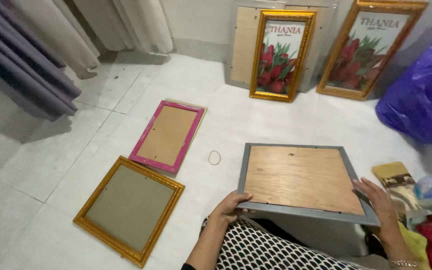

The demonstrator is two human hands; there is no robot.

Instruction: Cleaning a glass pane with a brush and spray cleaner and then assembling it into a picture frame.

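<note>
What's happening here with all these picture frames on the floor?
A person sitting on the tiled floor holds a grey frame face down, its wooden backing up, with the left hand under its near edge and the right hand at its right side. A pink frame and a gold frame lie face down to the left, with a rubber band between. Two gold frames with red flower prints lean against the wall.

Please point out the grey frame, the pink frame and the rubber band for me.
Grey frame [301, 179]: head view, on its wooden backing board.
Pink frame [167, 135]: head view, on its brown backing.
Rubber band [215, 158]: head view, on the middle of the loop on the floor.
</note>
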